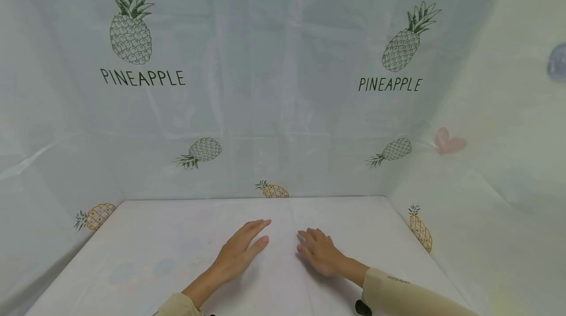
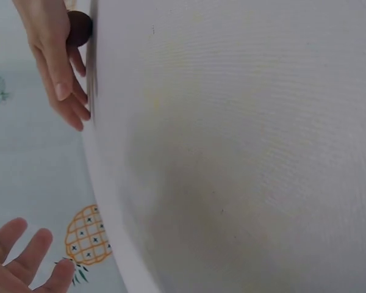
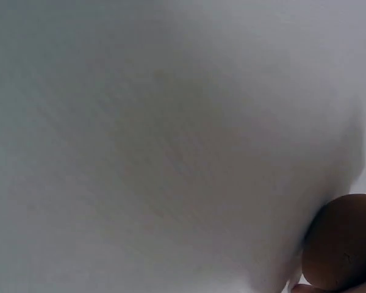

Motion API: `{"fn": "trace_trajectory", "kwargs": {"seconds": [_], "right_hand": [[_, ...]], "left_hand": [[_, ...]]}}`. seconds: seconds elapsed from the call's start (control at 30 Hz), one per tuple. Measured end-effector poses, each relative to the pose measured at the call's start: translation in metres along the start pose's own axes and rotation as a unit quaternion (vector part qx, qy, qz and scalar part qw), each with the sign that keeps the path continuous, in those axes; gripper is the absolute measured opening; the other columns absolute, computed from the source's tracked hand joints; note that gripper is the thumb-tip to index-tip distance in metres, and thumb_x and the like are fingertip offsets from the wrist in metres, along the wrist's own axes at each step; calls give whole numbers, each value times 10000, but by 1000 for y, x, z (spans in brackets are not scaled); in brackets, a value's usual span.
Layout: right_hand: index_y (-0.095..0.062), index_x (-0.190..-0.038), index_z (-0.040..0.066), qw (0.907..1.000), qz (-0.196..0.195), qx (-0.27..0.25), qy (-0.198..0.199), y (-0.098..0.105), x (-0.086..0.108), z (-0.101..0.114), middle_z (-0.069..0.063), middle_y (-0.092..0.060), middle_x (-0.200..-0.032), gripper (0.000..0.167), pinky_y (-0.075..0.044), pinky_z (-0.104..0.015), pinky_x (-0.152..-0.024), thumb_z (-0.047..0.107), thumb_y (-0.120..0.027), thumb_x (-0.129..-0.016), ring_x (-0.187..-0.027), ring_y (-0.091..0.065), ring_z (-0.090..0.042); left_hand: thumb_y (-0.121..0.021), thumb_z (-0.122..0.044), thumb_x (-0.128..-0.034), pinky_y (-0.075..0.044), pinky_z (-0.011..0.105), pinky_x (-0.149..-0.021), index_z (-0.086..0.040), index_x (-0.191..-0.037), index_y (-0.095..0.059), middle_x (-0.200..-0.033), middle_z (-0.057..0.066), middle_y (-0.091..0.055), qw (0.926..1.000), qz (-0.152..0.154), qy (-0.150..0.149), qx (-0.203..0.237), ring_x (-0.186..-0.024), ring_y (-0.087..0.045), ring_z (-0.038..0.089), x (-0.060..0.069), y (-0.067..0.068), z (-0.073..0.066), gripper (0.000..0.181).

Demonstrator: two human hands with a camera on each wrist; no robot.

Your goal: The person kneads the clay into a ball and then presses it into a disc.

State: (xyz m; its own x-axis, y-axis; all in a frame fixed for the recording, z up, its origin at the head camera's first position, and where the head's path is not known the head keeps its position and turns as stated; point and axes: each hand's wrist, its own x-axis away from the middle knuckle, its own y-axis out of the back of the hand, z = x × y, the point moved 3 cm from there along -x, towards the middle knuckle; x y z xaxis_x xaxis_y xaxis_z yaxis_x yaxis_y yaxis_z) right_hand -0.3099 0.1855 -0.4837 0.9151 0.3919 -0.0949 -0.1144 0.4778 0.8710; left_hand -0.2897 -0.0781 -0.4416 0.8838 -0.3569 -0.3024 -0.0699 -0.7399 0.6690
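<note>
My left hand hovers over the left-middle of the white table, fingers straight and thumb apart, with nothing in it. Its spread fingertips show at the lower left of the left wrist view. My right hand is palm down to the right, low over the table, its fingers extended and slightly bent. Under its palm, a dark brown rounded thing shows in the left wrist view. At the lower right of the right wrist view, the brown thing looks smooth and egg-like; its exact kind is unclear. The head view hides it.
A white cloth covers the table, with faint pale spots at left. Grey-white sheets printed with pineapples hang at the back and both sides, meeting the table's edges. Beige sleeves cover both forearms, and a small black device sits by the right cuff.
</note>
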Motion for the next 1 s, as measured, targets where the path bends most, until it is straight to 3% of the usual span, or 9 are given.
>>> {"fn": "trace_trajectory", "kwargs": {"seconds": [0.17, 0.43, 0.67, 0.83, 0.93, 1.0], "right_hand": [[-501, -1551, 67, 9977, -182, 646, 51, -9, 3, -2, -328, -425, -1584, 611, -239, -841, -1124, 491, -482, -1112, -1460, -328, -643], [-489, -1592, 190, 9935, -365, 1074, 27, -25, 2, -7, -245, -379, -1659, 649, -229, -825, -1149, 589, -461, -1081, -1502, -311, -591], [-425, -1633, 204, 9914, -534, 1186, 119, -26, 6, -3, -230, -298, -1703, 682, -133, -851, -1153, 597, -446, -1076, -1529, -252, -587], [-403, -1642, 213, 9884, -818, 1241, 307, -29, 5, -4, -242, -297, -1698, 699, -116, -876, -1127, 590, -492, -1060, -1520, -253, -605], [-399, -1648, 212, 9884, -789, 1276, 227, -30, 3, -3, -233, -284, -1711, 725, -95, -871, -1138, 612, -492, -1050, -1537, -236, -592], [-383, -1657, 215, 9887, -699, 1312, 205, -31, 2, -1, -232, -267, -1720, 741, -83, -876, -1135, 624, -487, -1049, -1543, -224, -589]], "left_hand": [[-456, -544, -1114, -341, 766, -1137, -332, -1564, -541, -1623, -5, -489, 10000, 37, -17, 0, -1513, -433, 352, 0, -4, 1, 505], [-439, -527, -1124, -347, 722, -1163, -331, -1506, -599, -1588, -32, -522, 9999, -118, 5, 85, -1498, -455, 329, -1, -2, 1, 459], [-433, -505, -1130, -345, 691, -1182, -340, -1475, -622, -1572, -55, -533, 9996, -196, -16, 188, -1496, -460, 304, -2, -2, 2, 427], [-454, -406, -1142, -410, 676, -1132, -257, -1421, -681, -1500, -15, -603, 9972, -596, -390, 206, -1433, -530, 323, -2, 1, -1, 389], [-450, -392, -1146, -423, 664, -1125, -226, -1407, -690, -1476, -12, -620, 9963, -670, -487, 246, -1414, -548, 317, -3, 2, -1, 392], [-438, -402, -1147, -418, 656, -1135, -239, -1407, -691, -1475, -24, -617, 9969, -607, -390, 313, -1413, -547, 303, -4, 3, -1, 398]]}}
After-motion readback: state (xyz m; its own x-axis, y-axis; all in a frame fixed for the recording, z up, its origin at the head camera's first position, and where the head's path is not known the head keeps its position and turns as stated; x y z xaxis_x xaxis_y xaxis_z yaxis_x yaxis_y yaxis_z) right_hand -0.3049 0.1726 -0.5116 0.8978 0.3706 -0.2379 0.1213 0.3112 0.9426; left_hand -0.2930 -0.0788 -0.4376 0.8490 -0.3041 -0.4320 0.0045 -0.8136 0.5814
